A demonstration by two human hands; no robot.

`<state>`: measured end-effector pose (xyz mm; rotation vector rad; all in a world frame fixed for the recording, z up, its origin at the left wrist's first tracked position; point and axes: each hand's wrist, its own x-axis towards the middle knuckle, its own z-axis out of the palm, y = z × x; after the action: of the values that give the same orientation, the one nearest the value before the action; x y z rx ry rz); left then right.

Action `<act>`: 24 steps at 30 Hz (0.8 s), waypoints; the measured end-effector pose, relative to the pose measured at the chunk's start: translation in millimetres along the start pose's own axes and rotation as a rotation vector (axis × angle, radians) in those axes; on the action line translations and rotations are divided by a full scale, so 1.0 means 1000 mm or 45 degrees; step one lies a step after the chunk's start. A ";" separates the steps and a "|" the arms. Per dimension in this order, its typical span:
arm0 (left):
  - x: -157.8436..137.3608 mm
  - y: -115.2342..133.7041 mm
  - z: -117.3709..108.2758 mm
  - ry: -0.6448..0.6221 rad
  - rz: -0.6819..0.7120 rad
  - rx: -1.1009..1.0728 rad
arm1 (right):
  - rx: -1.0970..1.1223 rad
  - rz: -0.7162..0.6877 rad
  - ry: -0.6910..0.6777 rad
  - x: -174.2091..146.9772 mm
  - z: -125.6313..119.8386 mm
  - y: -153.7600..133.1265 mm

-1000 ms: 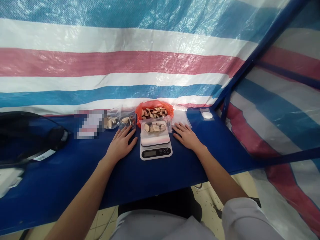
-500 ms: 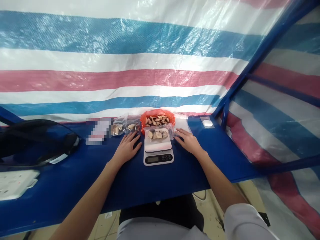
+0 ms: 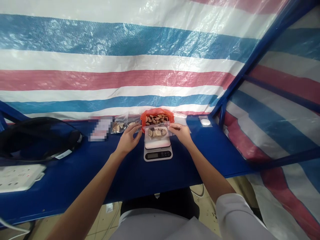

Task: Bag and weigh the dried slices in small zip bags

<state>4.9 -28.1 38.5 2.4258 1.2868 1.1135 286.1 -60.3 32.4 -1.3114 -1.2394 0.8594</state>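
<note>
Right fingers [image 3: 176, 126] pinch a flat clear plastic bag [image 3: 160, 125], seemingly mid-grasp; left fingers [image 3: 135, 127], parted beside it, probably need closing

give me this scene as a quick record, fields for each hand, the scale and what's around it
left hand: thumb and fingertips apart, by the left edge of the clear bag
right hand: fingertips at that bag's right edge; grip unclear
scale: bears the clear bag with pale, dark-edged pieces; display unreadable
behind scale: red-orange bag of similar pieces
left side: pouches of pieces, white power strip
right side: white item in a clear packet
</note>
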 end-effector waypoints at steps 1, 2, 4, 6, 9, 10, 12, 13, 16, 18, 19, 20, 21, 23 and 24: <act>0.004 0.007 -0.001 0.026 -0.012 -0.038 | -0.006 -0.022 -0.016 0.001 0.000 -0.003; 0.007 0.013 -0.002 0.023 -0.014 -0.074 | -0.012 -0.047 -0.038 0.002 -0.001 -0.007; 0.015 0.024 -0.001 -0.018 0.002 -0.132 | -0.024 -0.105 -0.093 0.004 -0.001 -0.015; 0.023 0.031 0.003 -0.060 -0.005 -0.198 | -0.040 -0.163 -0.153 0.006 -0.002 -0.024; 0.035 0.037 0.008 -0.147 -0.046 -0.330 | -0.072 -0.248 -0.245 0.011 -0.002 -0.036; 0.040 0.038 0.009 -0.184 -0.084 -0.373 | -0.083 -0.270 -0.278 0.013 -0.002 -0.040; 0.048 0.043 0.008 -0.278 -0.179 -0.463 | -0.099 -0.304 -0.343 0.017 -0.002 -0.045; 0.052 0.045 0.006 -0.313 -0.224 -0.523 | -0.101 -0.318 -0.371 0.019 -0.001 -0.047; 0.062 0.052 0.000 -0.370 -0.258 -0.748 | -0.103 -0.369 -0.427 0.024 0.000 -0.053; 0.064 0.054 -0.002 -0.398 -0.275 -0.883 | -0.113 -0.410 -0.438 0.027 0.001 -0.057; 0.064 0.053 -0.001 -0.407 -0.290 -0.933 | -0.120 -0.427 -0.440 0.028 0.002 -0.058; 0.064 0.052 0.002 -0.400 -0.312 -0.975 | -0.127 -0.440 -0.442 0.029 0.002 -0.060; 0.063 0.050 0.005 -0.370 -0.338 -1.014 | -0.128 -0.449 -0.437 0.030 0.002 -0.061; 0.059 0.046 0.013 -0.263 -0.419 -1.108 | -0.108 -0.451 -0.413 0.031 0.002 -0.061; 0.057 0.044 0.017 -0.203 -0.473 -1.181 | -0.081 -0.443 -0.389 0.032 0.001 -0.060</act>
<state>64.7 -8.3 77.6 1.4863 0.8325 1.0498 280.2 -37.3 95.8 -0.9932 -1.6889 0.7901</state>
